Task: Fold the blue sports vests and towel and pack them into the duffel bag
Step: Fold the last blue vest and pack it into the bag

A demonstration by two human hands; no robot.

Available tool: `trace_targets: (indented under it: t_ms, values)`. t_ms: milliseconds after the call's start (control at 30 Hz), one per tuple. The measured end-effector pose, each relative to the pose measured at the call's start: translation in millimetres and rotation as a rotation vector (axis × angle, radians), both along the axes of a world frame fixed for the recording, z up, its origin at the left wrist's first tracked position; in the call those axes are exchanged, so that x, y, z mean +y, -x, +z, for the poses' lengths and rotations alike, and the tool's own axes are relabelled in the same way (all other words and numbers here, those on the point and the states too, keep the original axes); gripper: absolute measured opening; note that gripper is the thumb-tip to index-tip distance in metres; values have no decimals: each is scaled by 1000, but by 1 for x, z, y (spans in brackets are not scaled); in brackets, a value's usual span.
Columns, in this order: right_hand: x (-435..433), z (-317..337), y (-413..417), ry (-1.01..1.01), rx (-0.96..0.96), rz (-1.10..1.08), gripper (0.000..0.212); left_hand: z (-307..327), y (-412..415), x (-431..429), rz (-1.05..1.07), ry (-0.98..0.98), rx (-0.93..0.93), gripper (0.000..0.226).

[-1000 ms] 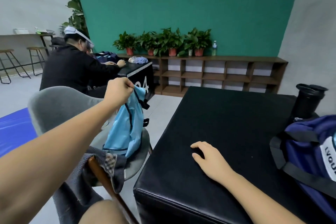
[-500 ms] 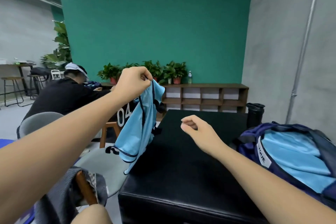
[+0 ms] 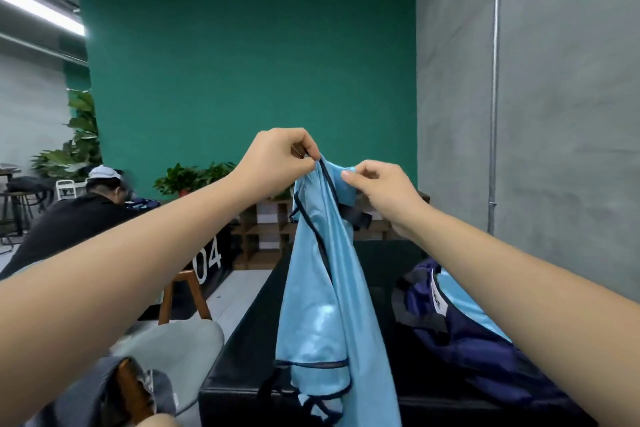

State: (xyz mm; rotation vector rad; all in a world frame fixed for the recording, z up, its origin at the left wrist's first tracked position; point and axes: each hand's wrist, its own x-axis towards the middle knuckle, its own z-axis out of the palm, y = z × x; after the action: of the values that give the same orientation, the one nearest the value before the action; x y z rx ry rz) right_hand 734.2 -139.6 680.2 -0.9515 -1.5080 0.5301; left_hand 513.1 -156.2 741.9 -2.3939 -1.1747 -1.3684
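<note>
Up in front, pinches the dark-trimmed top edge of the blue vest (image 3: 318, 305) between thumb and curled fingers of the left hand (image 3: 277, 163). Grips the same edge just alongside with the right hand (image 3: 381, 191), fingers curled round a fold of cloth. Holds the vest hanging straight down below both hands, hem low against the near edge of the black table (image 3: 242, 374). Below the right forearm, shows the navy duffel bag (image 3: 478, 350) open on that table, light blue cloth (image 3: 474, 315) inside. Under the left forearm, shows a grey chair (image 3: 180, 343).
</note>
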Motion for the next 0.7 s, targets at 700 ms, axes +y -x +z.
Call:
trace_targets:
  t_ms: [700]
  values:
    - [-71, 94, -73, 19, -53, 114, 6, -11, -25, -41, -173, 230, -51, 16]
